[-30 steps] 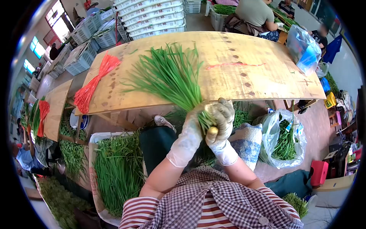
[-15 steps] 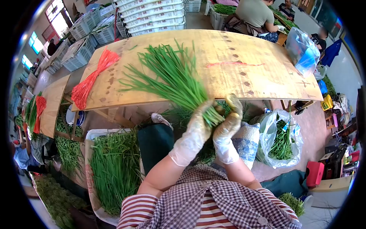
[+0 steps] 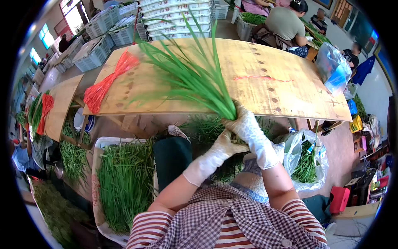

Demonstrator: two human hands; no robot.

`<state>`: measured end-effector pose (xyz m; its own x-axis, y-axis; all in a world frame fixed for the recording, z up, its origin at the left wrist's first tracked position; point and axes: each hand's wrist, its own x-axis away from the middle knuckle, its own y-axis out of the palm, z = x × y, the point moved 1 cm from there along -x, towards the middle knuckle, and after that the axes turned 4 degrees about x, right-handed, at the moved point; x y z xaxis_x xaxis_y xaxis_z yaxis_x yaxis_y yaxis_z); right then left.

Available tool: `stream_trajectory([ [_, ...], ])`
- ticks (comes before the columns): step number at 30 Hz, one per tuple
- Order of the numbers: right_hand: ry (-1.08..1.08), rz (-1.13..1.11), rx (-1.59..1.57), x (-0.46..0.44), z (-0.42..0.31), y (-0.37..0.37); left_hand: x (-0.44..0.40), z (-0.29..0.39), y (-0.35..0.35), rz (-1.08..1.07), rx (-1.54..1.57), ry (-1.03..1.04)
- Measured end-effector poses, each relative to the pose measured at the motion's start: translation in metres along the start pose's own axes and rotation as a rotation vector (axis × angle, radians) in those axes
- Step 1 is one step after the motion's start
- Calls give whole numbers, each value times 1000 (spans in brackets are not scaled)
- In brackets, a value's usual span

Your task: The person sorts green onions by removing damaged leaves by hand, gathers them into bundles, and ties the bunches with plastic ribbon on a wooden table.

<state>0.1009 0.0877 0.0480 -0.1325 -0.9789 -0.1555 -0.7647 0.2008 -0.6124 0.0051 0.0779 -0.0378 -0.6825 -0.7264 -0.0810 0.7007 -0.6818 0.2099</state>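
A bunch of garlic chives [image 3: 207,89] fans out up and leftward over the near edge of the wooden table, its leaf tips blurred. My right hand [image 3: 245,124], in a whitish, stained glove, is wrapped round the lower stems. Just below it, my left hand [image 3: 226,144], gloved too, is closed about the stem ends, which are mostly hidden between the two hands. More chives [image 3: 124,182] lie in a white crate to the left of my knee.
On the wooden table [image 3: 248,54] lie a tied bundle of red strips [image 3: 111,81], one loose red strip [image 3: 265,78] and a plastic bag [image 3: 333,68]. A clear bag of greens [image 3: 306,162] stands at right. White crates [image 3: 178,18] are stacked behind; other people sit beyond.
The bunch has passed from my left hand's hold into my right hand's grip. My left hand has moved down to the stem ends. The leaves have swung, and the view has shifted slightly.
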Motion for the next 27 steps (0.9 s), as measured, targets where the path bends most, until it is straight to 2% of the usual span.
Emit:
stream_trajectory([
  [1, 15, 23, 76, 3, -6, -9, 4, 10, -10, -130, 231, -40],
  [2, 5, -41, 82, 12, -25, -24, 7, 21, -20, -127, 528, -59],
  [3, -4, -100, 83, 25, -41, -35, 2, 4, -25, 30, 748, -39],
  [4, 3, -191, 233, 37, -41, -39, 9, 30, -28, 174, 780, -34],
  [5, -32, -308, 236, 52, -38, -41, 20, 68, -33, 316, 812, -33],
  [7, -69, -662, 347, 90, 0, -47, 41, 111, -68, 705, 878, -10],
  [8, -66, -803, 520, 100, 6, -62, 45, 100, -106, 796, 878, 116],
  [9, -86, -952, 689, 110, 12, -77, 56, 100, -146, 886, 634, 224],
  [10, -1, -1035, 701, 109, 16, -100, 53, 124, -148, 1064, 610, 470],
  [11, 90, -1121, 706, 105, 12, -125, 54, 131, -165, 1049, 543, 563],
  [13, 17, -912, 702, 88, -27, -177, 38, 153, -154, 1002, 171, 712],
  [15, 112, -494, 457, 70, -52, -234, 4, 138, -145, 816, 66, 681],
  [16, -19, -264, 415, 57, -57, -259, -20, 121, -150, 724, 10, 669],
  [17, 57, -10, 284, 44, -60, -277, -45, 113, -139, 698, -191, 519],
  [18, 101, 85, 191, 32, -77, -289, -71, 105, -127, 653, -404, 382],
  [19, -78, 228, 214, 16, -75, -293, -102, 76, -125, 505, -277, 450],
  [20, -122, 299, 185, -1, -78, -295, -128, 61, -115, 471, -330, 465],
  [21, -23, 409, 161, -18, -75, -297, -154, 46, -105, 436, -381, 482],
  [22, -4, 485, 117, -32, -75, -289, -163, 52, -78, 447, -696, 525],
  [23, 13, 560, 74, -46, -71, -279, -172, 59, -60, 434, -885, 502],
  [25, 32, 616, 41, -89, -20, -260, -189, 66, -33, 406, -1256, 447],
  [27, 134, 541, 348, -109, 30, -221, -203, 61, -14, 268, -1419, 232],
])
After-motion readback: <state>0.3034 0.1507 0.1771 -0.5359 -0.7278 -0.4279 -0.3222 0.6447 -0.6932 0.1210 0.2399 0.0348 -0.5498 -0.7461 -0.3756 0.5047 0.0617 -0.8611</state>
